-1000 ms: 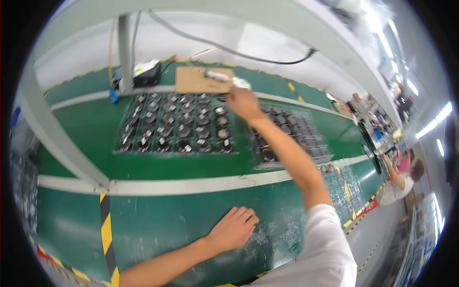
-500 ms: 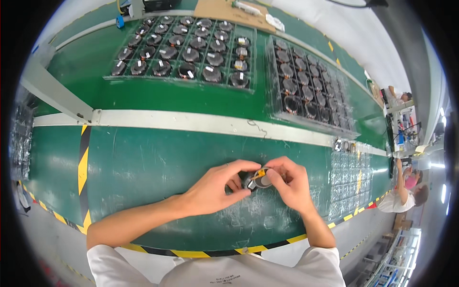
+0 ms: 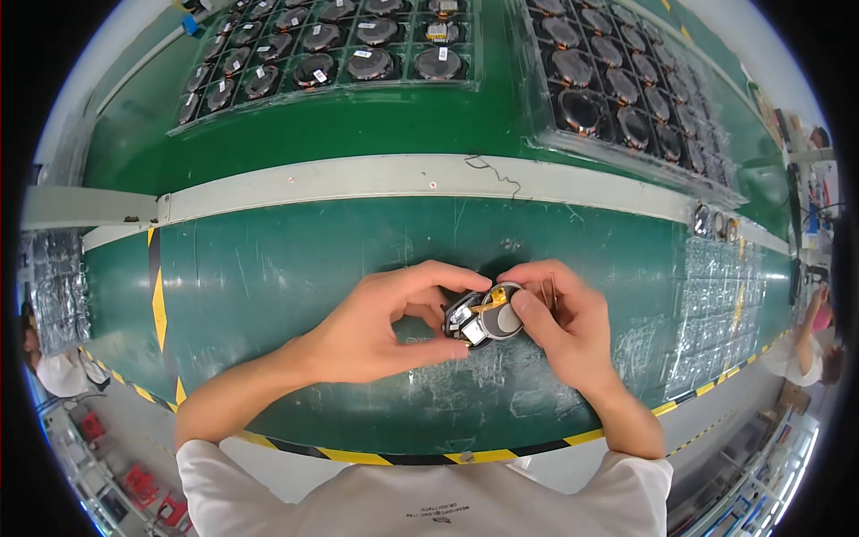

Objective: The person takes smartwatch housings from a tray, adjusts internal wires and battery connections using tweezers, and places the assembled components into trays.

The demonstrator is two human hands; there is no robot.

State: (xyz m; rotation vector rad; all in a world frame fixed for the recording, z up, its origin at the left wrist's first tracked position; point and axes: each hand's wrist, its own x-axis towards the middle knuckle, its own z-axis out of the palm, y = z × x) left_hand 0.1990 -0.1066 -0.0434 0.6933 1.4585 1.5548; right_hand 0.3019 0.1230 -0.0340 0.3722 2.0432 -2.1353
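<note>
— What are the hands on?

— A small round speaker part [image 3: 486, 318], silver rim and dark centre with an amber strip across it. Both hands pinch it from opposite sides, just above the green bench mat [image 3: 295, 268]. The left hand [image 3: 376, 327] closes thumb and forefinger narrowly on its left edge; the right hand [image 3: 559, 322] lays its thumb on the face, fingers curled behind.

— Anything close to that grip?

— Under it and a little toward the body, the mat is scuffed whitish. Beyond the grip, away from the body, a pale strip [image 3: 429, 179] crosses the bench, with a thin dark wire scrap [image 3: 492, 172] lying on it.

— And past the strip?

— Two clear trays of round parts: one far up and left of the grip [image 3: 331, 54], one up and right [image 3: 617, 98]. Right of the right hand lie empty clear blister trays [image 3: 725, 295], with a few loose round parts [image 3: 716, 222] at their far edge.

— Does anything block the part?

— Only the fingers themselves; they hide its rear and sides. The yellow-black edge tape [image 3: 403, 456] runs nearer the body, just before the white shirt [image 3: 420, 506].
</note>
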